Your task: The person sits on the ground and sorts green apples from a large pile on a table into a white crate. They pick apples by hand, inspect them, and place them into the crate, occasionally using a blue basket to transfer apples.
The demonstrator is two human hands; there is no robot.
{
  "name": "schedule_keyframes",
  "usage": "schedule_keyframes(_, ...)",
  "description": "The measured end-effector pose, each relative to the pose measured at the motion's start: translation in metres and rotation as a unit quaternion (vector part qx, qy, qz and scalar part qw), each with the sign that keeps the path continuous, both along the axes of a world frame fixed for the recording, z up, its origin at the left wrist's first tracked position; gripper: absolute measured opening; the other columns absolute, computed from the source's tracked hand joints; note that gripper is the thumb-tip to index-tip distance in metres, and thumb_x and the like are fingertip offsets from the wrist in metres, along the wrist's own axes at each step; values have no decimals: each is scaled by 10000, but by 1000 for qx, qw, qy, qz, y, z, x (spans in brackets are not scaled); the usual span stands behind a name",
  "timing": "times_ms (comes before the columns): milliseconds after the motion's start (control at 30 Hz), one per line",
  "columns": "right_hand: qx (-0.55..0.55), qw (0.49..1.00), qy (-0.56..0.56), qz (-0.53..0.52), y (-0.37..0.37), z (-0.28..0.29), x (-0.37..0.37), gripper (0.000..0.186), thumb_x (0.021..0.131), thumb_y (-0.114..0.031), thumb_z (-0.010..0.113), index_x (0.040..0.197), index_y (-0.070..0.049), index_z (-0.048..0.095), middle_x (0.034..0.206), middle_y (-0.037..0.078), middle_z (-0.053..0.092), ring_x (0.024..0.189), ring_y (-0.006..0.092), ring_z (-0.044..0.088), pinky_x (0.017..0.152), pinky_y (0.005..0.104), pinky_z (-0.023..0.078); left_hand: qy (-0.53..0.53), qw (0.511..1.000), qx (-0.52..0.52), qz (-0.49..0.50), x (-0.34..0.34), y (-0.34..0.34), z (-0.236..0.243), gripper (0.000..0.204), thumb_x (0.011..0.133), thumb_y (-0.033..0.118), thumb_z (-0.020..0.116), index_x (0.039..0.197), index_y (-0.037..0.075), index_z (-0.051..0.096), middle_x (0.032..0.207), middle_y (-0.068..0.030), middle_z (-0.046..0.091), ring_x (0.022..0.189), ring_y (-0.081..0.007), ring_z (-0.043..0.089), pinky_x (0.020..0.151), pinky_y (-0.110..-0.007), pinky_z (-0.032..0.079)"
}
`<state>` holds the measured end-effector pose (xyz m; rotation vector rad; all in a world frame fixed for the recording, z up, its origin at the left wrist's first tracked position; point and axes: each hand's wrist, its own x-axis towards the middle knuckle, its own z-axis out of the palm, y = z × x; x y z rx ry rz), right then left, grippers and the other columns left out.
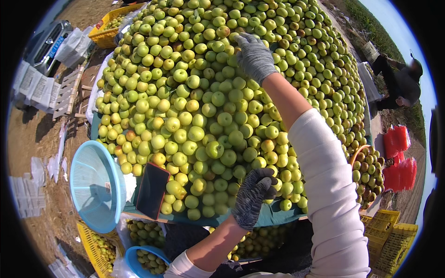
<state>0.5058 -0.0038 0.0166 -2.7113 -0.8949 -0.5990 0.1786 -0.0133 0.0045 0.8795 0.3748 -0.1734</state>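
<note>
Head view: a great rounded heap of green-yellow fruits (208, 106), smooth-skinned and globe-shaped, some blushed brown, covers nearly the whole table (278, 217), whose dark teal cloth shows only at the near edge. Far up the heap, the right hand (254, 56) in a speckled grey knit glove lies on the fruits, fingers curled down onto them; whether its grip closes on one cannot be told. A pale, smooth sleeve (327, 185) covers the upper part of that arm. At the near edge, the left hand (254, 194), in the same knit glove, has its grip curled loosely around a yellowish fruit (276, 184) at the foot of the heap. To the near left, a round light-blue plastic basket (95, 185) with fine slotted walls leans on its side against the table. Beside it a flat dark phone (152, 190) with a red rim rests tilted against the fruits. Yellow latticed plastic crates (389, 229) stand at the near right, stacks of red mesh (399, 155) beyond them.
</note>
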Motion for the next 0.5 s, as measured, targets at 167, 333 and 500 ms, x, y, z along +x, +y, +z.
schedule_keyframes(167,25,997,56,-43,64,-5,31,460,900,-300,539,1340,-173,487,1418,92,423,1300,281,416,1073,421,361,20,993,-118,-15,-5,3,4,224,940,164,588,1127,48,544,948,-27,583,759,-105,578,675,-248,502)
schedule_keyframes(333,-58,987,120,-84,67,6,47,374,924,-360,494,1269,-227,552,1276,135,531,1178,329,526,990,435,438,-11,996,71,-45,-11,1,3,200,944,166,544,1098,39,538,891,-14,551,769,-95,534,710,-243,469)
schedule_keyframes(500,-90,958,268,-45,60,13,25,426,890,-346,540,1283,-185,502,1200,155,592,1095,333,590,902,452,483,-5,999,14,-45,-8,7,0,228,955,195,526,1120,39,545,919,-17,591,772,-91,551,731,-245,482)
